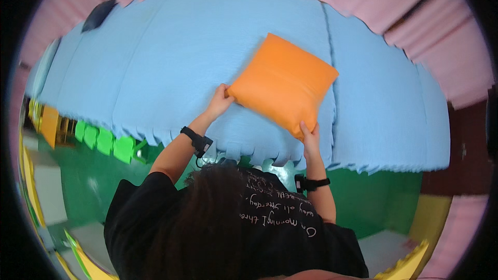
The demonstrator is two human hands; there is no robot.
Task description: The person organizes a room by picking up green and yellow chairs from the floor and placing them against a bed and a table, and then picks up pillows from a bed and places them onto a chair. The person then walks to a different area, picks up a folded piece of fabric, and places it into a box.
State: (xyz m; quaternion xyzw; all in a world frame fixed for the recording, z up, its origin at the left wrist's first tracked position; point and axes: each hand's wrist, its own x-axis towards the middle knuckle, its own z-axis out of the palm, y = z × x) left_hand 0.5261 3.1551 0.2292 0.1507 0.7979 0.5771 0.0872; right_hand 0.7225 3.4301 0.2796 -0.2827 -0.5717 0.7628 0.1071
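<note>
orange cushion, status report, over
Left hand, right hand: each gripping a corner. Orange cushion over blue cover, contact unclear. Dark item far left, well apart.

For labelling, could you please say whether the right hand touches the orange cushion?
Touching: the head view shows the right hand gripping the orange cushion by one corner.

One orange cushion [285, 80], one left hand [220, 102] and one right hand [311, 137], two in all, and two black wristbands [202, 145] can be counted. Off to the left are four green chair seats [105, 141] and one dark object [98, 16].
</note>
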